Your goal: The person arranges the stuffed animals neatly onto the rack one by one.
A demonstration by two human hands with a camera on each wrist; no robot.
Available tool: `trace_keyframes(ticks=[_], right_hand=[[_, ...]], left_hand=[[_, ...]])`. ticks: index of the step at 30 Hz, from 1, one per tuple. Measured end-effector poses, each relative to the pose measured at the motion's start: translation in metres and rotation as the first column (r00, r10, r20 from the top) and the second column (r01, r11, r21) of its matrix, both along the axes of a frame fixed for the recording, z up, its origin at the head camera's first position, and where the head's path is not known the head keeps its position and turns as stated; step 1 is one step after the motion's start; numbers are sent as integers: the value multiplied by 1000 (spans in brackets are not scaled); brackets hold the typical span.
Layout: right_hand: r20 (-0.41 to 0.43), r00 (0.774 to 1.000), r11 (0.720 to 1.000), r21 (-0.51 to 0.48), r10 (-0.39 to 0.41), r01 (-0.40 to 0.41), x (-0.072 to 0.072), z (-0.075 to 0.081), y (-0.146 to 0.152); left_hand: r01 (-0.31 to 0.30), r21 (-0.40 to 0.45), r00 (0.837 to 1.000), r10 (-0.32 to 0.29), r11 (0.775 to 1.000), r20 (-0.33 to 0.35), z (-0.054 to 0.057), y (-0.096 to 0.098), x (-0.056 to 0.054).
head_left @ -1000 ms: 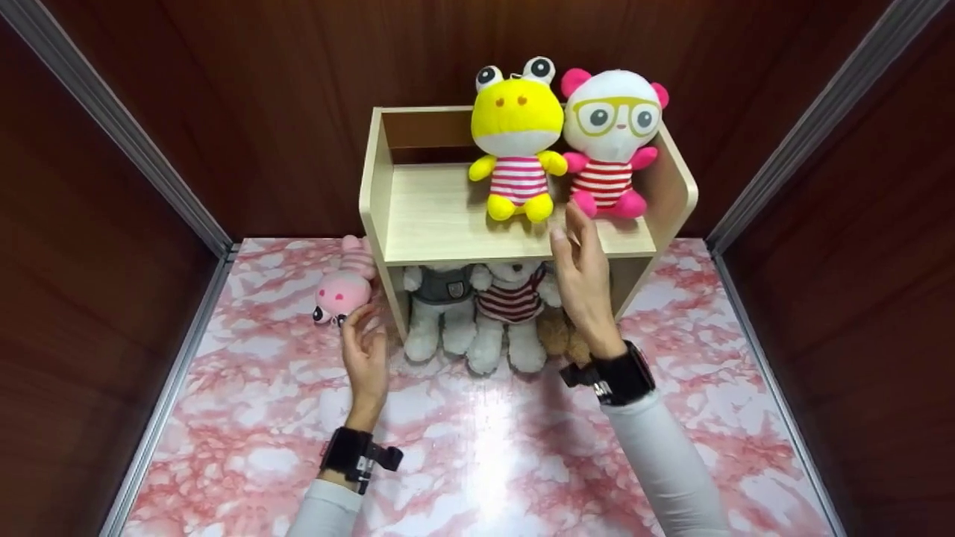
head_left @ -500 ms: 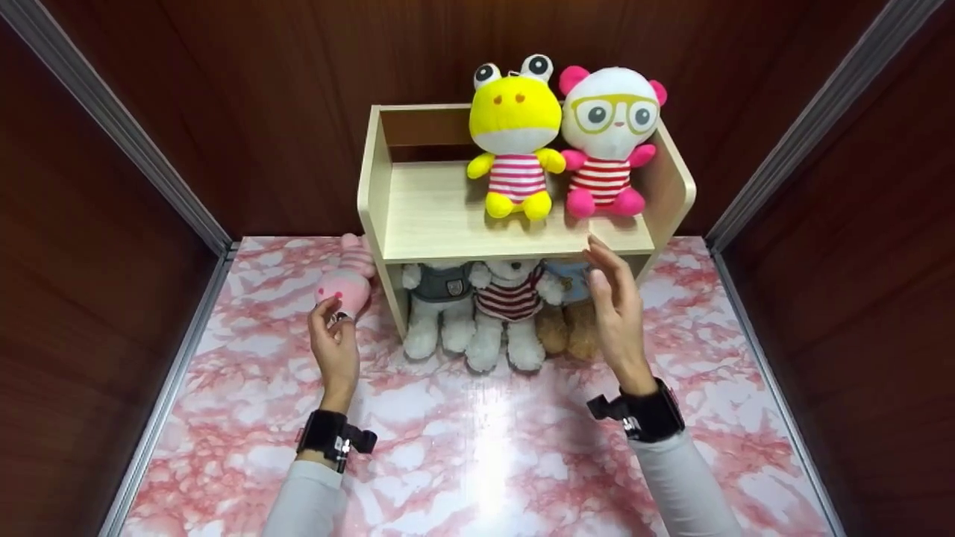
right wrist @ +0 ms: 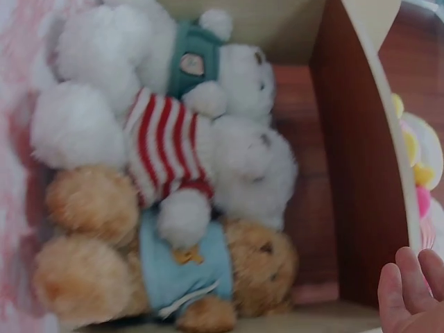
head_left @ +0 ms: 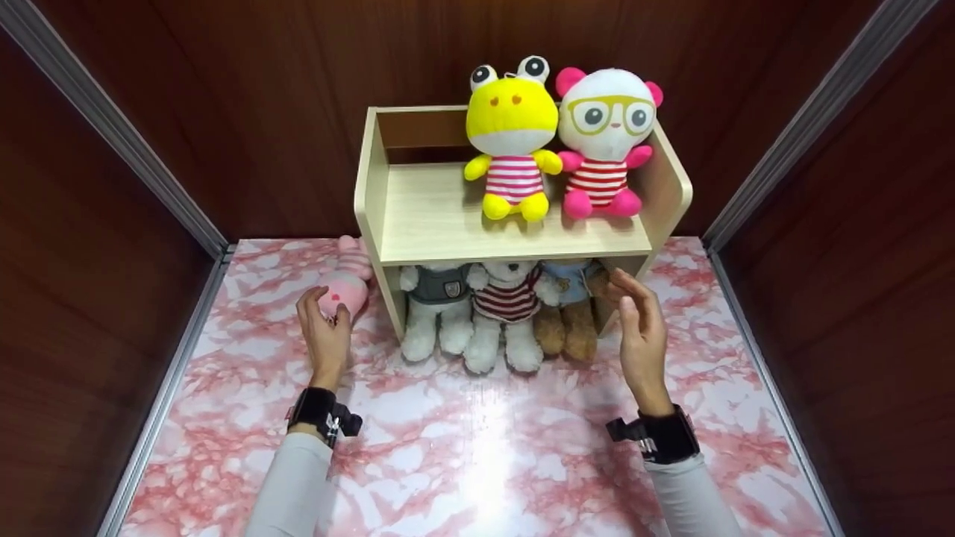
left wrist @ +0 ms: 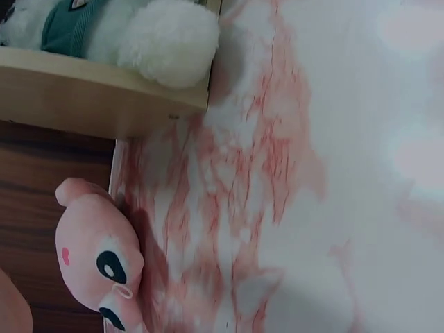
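On the floor left of the shelf lies a pink plush toy with a striped body, its head toward me. My left hand is at that head, fingers and thumb spread apart and covering its eyes in the head view. The left wrist view shows the pink plush toy with black-and-white eyes; only a sliver of my hand appears there, apart from it. My right hand hovers beside the shelf's lower right corner with loosely bent fingers, holding nothing. A yellow frog plush and a pink-and-white panda plush sit on the top shelf.
The pale wooden shelf stands against the dark back wall. Its lower compartment holds a white bear in grey-green, a white bear in red stripes and a brown bear in blue. Dark side walls flank the marbled floor.
My right hand has drawn away from the top shelf, down and to the right. My left hand has moved left and forward to the pink plush toy's head. The toys have kept their places.
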State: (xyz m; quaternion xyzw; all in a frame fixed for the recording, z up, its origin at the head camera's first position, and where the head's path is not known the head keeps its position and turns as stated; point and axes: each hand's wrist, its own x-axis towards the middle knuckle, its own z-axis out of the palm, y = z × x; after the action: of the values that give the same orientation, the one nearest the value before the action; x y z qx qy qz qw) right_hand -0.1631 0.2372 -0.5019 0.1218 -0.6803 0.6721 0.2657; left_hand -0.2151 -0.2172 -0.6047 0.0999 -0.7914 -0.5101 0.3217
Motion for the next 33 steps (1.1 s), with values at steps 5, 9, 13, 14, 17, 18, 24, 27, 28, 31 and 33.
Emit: trace_keyframes(ticks=[5,9,13,14,17,18,24,27,28,31,33], right_hand=[[43,998,999,12,-49,48,2,-16,12],[64,996,998,11,-65,65,5,-22,17],[77,996,999,-2,-52,52,12,-17,16],[79,996,999,-2,-51,51,14,-16,16],[89,995,999,-6,-50,50,17,-15,16],[92,994,999,-4,-53,53,17,-15,16],[115,990,997,17,-75,74,16,-24,21],[134,987,995,41,-93,89,15,-29,23],[142,985,994,52,-100,94,15,-30,24],[172,976,989,91,-132,118,14,-35,26],[192,969,984,116,-153,133,14,-37,27]], left_hand=[[9,-91,1000,-7,996,28,-5,-7,-12],[28,-144,997,-17,989,74,-10,-11,-21],[33,-177,988,-6,984,152,-13,-17,-27],[31,-176,984,1,984,178,-14,-18,-28],[15,-172,962,32,985,271,-13,-21,-29],[12,-171,951,42,985,306,-13,-21,-29],[9,-174,882,74,985,465,-13,-23,-33],[-1,-151,863,77,988,499,-15,-24,-35],[-3,-138,860,73,990,505,-16,-24,-36],[-5,-108,851,61,994,522,-18,-23,-39],[-1,-115,844,63,993,532,-20,-22,-41]])
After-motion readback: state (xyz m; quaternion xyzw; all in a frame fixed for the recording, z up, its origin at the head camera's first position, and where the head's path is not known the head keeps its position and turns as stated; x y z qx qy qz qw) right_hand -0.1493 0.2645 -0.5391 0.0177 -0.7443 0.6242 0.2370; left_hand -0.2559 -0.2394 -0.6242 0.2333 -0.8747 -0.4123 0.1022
